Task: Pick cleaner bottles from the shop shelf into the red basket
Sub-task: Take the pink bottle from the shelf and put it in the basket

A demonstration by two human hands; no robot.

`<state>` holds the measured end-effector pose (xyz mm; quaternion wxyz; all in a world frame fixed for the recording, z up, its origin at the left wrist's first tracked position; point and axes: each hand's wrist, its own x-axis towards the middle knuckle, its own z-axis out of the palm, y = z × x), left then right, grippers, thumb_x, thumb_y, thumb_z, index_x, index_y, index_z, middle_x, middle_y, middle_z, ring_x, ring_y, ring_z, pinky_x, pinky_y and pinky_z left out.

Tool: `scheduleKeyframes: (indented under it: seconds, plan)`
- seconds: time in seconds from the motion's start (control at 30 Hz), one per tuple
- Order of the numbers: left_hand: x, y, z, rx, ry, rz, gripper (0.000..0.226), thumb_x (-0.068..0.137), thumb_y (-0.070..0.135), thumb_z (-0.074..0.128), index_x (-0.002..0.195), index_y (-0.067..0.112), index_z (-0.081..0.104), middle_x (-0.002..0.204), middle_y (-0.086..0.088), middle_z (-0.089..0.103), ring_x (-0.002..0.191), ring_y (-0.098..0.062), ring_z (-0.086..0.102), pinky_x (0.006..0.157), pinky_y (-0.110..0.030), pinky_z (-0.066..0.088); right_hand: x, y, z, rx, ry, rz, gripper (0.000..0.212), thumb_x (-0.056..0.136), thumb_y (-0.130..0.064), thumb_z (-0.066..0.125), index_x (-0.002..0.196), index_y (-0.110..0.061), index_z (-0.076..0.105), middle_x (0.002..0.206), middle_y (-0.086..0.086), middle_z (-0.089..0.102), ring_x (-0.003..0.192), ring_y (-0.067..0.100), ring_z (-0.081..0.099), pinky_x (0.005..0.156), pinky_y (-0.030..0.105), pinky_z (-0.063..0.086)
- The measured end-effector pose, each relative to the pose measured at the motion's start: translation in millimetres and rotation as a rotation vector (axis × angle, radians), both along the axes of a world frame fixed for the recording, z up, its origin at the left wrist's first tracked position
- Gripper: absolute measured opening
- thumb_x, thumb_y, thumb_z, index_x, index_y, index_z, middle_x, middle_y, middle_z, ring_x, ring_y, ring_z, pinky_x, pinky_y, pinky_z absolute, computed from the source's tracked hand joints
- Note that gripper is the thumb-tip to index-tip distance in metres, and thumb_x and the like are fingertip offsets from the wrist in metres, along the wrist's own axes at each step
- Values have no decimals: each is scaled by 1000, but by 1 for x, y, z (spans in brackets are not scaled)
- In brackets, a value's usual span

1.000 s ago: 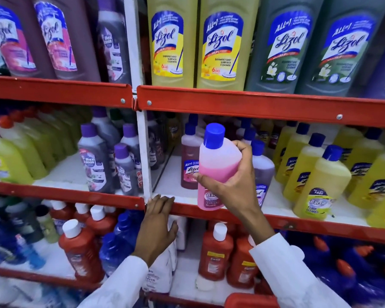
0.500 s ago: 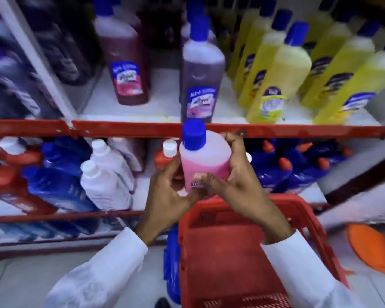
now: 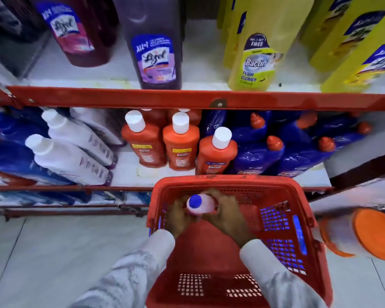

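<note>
The red basket [image 3: 302, 196] stands on the floor in front of the shelf. Inside it, near its far left corner, a pink cleaner bottle with a blue cap [image 3: 200, 203] stands upright, seen from above. My left hand [image 3: 179, 215] grips the bottle from the left and my right hand [image 3: 228, 213] grips it from the right. Both hands are low inside the basket, white sleeves reaching in from the near side. The bottle's lower part is hidden by my fingers.
Red-edged shelves [image 3: 187, 100] hold purple [image 3: 153, 56] and yellow [image 3: 257, 61] bottles above, orange bottles with white caps [image 3: 180, 150], white bottles [image 3: 71, 161] and blue bottles [image 3: 260, 156] below. An orange-lidded container [image 3: 373, 234] lies right of the basket. Grey floor tiles spread to the left.
Both hands carried the pink bottle from shelf height down into the red basket. The view tilted downward and the left hand, earlier on the shelf edge, joined the grip.
</note>
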<state>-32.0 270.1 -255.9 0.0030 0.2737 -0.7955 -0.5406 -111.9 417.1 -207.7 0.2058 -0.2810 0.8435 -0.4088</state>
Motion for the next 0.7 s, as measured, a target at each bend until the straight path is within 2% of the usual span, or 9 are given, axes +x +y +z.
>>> scheduleKeyframes:
  seconds: [0.07, 0.1, 0.2, 0.27, 0.33, 0.43, 0.57, 0.63, 0.7]
  plan:
    - [1, 1, -19, -33, -154, 15, 42, 65, -2, 79, 105, 7, 70, 102, -15, 74, 93, -11, 58, 84, -32, 51, -1, -4, -25, 25, -42, -2, 46, 62, -22, 89, 104, -24, 70, 97, -6, 78, 81, -8, 64, 76, 0, 43]
    - [2, 0, -25, -59, -216, 6, 39, 68, 0, 79, 105, 5, 69, 103, -18, 73, 91, -9, 55, 82, -30, 49, -2, -6, -35, 35, -55, -3, 45, 62, -20, 90, 103, -20, 71, 97, -2, 79, 82, -3, 66, 76, 1, 42]
    - [2, 2, -35, -70, -286, 31, 34, 69, -1, 80, 101, 2, 71, 93, -15, 72, 86, -10, 55, 73, -22, 44, -4, -13, -53, 56, -91, 3, 43, 62, -12, 89, 102, -11, 73, 97, 6, 79, 87, 14, 72, 80, 16, 50]
    - [1, 3, -38, -70, -293, 55, 34, 67, -8, 79, 99, -1, 72, 89, -13, 72, 86, -17, 62, 65, -15, 45, -5, -15, -57, 64, -98, 20, 39, 64, -7, 86, 101, -9, 74, 98, 8, 80, 88, 16, 72, 80, 22, 52]
    - [1, 4, -36, -105, -311, 49, 30, 66, -9, 77, 95, -2, 74, 92, -23, 75, 89, -27, 70, 67, -26, 48, -4, -16, -57, 70, -105, 33, 37, 66, -4, 82, 102, -9, 73, 99, 10, 79, 90, 15, 72, 81, 21, 50]
    - [1, 4, -15, -137, -341, 7, 29, 72, -7, 71, 100, -1, 72, 104, -26, 74, 99, -36, 70, 81, -40, 53, -7, -17, -51, 126, -115, 74, 41, 70, -4, 80, 110, -8, 72, 109, 12, 78, 101, 21, 73, 85, 18, 49]
    - [4, -8, 35, -200, -406, -161, 29, 77, -1, 64, 105, 4, 70, 110, -22, 73, 108, -33, 67, 91, -42, 53, -15, -16, -21, 235, -94, 160, 47, 75, -4, 75, 121, -9, 69, 123, 9, 73, 115, 23, 67, 101, 22, 47]
    - [7, -18, 69, -267, -448, -250, 33, 75, 0, 67, 108, 3, 67, 114, -21, 71, 110, -32, 65, 92, -37, 50, -19, -18, 8, 216, -14, 137, 44, 76, -2, 73, 119, -13, 72, 119, 5, 75, 112, 20, 69, 103, 33, 50]
    - [8, -29, 111, -336, -336, -269, 41, 74, 5, 70, 115, 9, 64, 117, -16, 70, 111, -28, 64, 89, -27, 47, -22, -25, 48, 119, 68, 52, 40, 74, -1, 69, 110, -18, 76, 107, -1, 79, 98, 14, 74, 95, 34, 56]
